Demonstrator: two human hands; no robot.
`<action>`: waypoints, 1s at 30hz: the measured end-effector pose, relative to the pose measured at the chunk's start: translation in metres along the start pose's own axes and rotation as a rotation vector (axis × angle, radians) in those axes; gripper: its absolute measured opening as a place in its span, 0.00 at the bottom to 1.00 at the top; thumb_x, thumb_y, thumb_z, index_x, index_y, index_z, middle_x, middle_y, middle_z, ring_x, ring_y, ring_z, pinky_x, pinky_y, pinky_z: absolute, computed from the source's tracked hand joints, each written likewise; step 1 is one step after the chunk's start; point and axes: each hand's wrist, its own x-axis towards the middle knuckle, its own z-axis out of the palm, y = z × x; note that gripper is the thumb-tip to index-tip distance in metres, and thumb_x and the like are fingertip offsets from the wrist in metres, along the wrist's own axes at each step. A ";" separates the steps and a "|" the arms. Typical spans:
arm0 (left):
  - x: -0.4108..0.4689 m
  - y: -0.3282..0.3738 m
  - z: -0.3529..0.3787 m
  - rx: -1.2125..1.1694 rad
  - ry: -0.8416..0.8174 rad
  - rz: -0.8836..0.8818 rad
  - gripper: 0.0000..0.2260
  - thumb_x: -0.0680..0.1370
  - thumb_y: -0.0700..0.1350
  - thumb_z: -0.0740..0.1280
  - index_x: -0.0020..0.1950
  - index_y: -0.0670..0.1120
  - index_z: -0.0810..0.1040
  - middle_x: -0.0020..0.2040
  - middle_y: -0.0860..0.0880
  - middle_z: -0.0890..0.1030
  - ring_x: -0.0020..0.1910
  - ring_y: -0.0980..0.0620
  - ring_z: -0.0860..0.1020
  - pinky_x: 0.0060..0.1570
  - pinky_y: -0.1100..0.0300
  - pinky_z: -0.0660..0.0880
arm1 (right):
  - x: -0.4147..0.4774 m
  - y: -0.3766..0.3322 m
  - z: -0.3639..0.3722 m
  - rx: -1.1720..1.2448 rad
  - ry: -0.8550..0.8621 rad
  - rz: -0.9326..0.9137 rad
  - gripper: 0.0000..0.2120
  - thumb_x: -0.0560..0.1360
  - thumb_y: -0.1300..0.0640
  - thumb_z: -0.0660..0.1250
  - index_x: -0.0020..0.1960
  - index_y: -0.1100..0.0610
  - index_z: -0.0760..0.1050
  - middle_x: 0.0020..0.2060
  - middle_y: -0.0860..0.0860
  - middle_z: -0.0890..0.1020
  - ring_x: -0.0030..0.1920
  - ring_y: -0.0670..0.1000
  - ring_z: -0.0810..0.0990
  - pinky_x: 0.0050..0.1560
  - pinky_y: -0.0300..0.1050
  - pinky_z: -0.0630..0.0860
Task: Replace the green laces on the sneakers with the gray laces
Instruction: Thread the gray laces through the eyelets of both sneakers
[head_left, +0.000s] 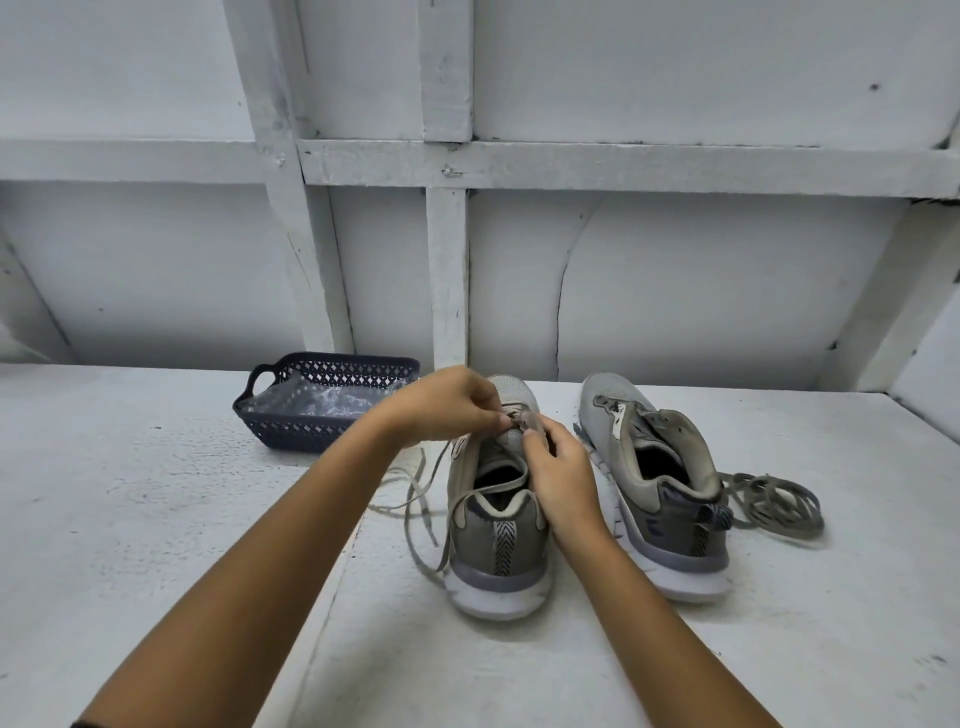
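Centre of frame: your left hand (452, 405) and right hand (563, 478) meet over the front eyelets of the near sneaker (496, 540), heel toward you. Both sets of fingers curl in, pinching its lace (498, 487); loose ends trail left onto the white tabletop (156, 519). Second sneaker (670, 493) stands to the right, a coiled lace (774, 501) just beside its heel. Dark basket (296, 431) sits behind, centre-left. You cannot tell the lace shades apart.

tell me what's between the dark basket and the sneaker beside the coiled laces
In the head view, the other sneaker, with the left hand and right hand pinching a lace at its eyelets.
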 end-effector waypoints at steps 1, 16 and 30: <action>-0.003 -0.002 -0.002 -0.012 -0.016 -0.001 0.07 0.76 0.47 0.69 0.42 0.44 0.81 0.36 0.50 0.79 0.36 0.56 0.74 0.40 0.60 0.69 | 0.000 0.001 0.001 -0.012 -0.007 0.003 0.16 0.78 0.58 0.59 0.65 0.58 0.74 0.59 0.51 0.79 0.60 0.49 0.75 0.62 0.45 0.71; -0.020 0.002 0.004 -0.069 0.005 -0.029 0.11 0.77 0.51 0.65 0.38 0.48 0.78 0.31 0.53 0.72 0.31 0.58 0.68 0.33 0.63 0.64 | 0.000 -0.006 -0.003 -0.053 -0.053 -0.072 0.16 0.79 0.62 0.59 0.66 0.56 0.72 0.56 0.45 0.75 0.57 0.42 0.72 0.53 0.29 0.64; -0.030 0.004 0.016 0.088 -0.028 0.014 0.12 0.79 0.48 0.62 0.47 0.42 0.80 0.34 0.50 0.77 0.36 0.52 0.74 0.42 0.53 0.74 | 0.039 -0.018 -0.017 -0.182 -0.144 0.151 0.18 0.80 0.50 0.59 0.46 0.63 0.81 0.43 0.58 0.83 0.47 0.55 0.80 0.55 0.53 0.77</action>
